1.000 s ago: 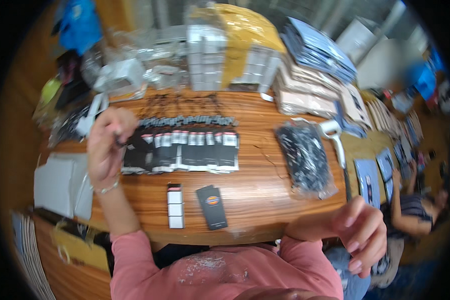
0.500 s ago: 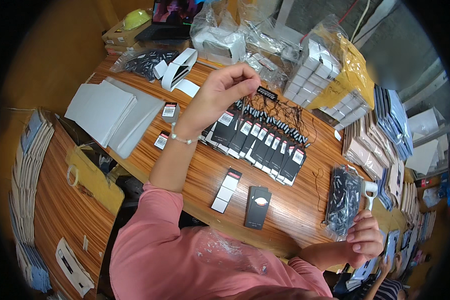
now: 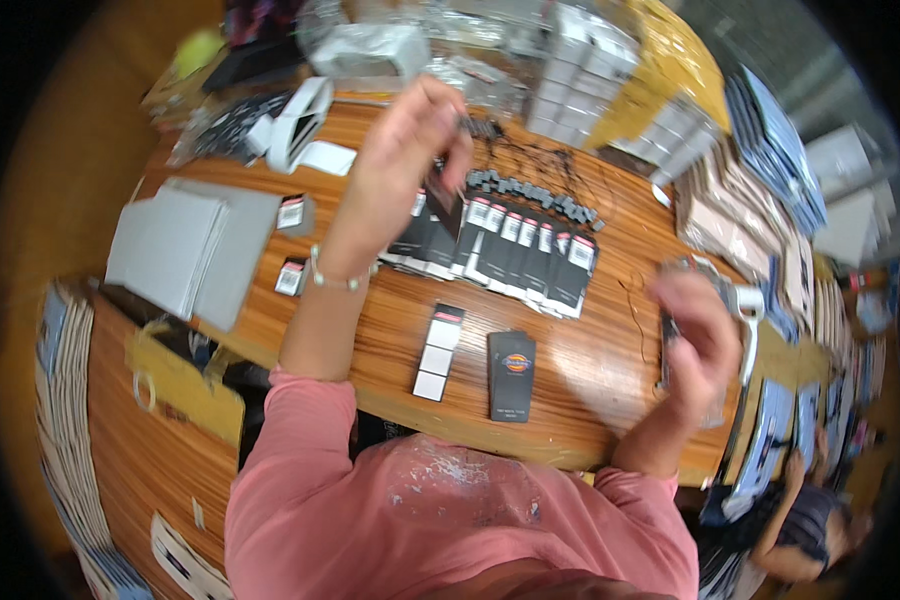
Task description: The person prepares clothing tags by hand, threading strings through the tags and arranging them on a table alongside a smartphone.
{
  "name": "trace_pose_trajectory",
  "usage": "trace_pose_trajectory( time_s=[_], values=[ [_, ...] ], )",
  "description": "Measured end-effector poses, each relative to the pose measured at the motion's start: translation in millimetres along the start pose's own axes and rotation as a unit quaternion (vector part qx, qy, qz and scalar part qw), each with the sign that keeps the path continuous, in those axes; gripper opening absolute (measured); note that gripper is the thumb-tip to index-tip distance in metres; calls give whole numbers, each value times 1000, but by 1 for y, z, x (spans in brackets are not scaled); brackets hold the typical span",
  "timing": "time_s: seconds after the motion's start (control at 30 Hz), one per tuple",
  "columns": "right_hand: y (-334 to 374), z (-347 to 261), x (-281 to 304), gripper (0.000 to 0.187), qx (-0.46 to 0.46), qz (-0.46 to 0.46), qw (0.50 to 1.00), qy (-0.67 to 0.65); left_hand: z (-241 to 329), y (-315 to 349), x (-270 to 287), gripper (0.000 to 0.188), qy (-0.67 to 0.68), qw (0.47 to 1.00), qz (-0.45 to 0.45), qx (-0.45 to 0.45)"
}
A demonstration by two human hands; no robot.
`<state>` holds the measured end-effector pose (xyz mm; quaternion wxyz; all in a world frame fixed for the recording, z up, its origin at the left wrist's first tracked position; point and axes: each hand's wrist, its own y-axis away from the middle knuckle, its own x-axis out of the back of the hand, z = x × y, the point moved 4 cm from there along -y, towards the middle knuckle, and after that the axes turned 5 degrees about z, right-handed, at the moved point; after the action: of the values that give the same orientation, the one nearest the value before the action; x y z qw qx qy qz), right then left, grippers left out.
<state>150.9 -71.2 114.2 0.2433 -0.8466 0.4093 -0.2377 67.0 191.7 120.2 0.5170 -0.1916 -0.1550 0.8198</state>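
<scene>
We find the left hand [image 3: 405,160] pinching a black card tag [image 3: 444,205] upright, directly above the overlapped row of black tags [image 3: 500,255] — the right hand [image 3: 700,345], blurred, grip indeterminate, lies well beyond that row's far end.

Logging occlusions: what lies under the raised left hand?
Under the left hand runs a row of overlapping black hang tags on the wooden table. The hand covers the row's left end; its fingers pinch one tag.

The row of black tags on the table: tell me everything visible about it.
The row of black tags lies flat on the wooden table, overlapped like shingles in a slanted line. Each looks like thin black card with a white and red end. The left hand hovers over the row's left end, fingers pinching one dark tag; whether it touches the row is unclear.
</scene>
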Motion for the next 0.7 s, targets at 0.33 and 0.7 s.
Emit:
trace_pose_trajectory(
  time_s=[0.33,0.7],
  values=[
    [1,37,-62,51,-182,-69,972,-135,-24,37,-86,18,-116,977,-178,33],
    [-4,65,-60,41,-317,-83,903,-279,-58,19,-68,22,-15,978,-156,137]
  ],
)
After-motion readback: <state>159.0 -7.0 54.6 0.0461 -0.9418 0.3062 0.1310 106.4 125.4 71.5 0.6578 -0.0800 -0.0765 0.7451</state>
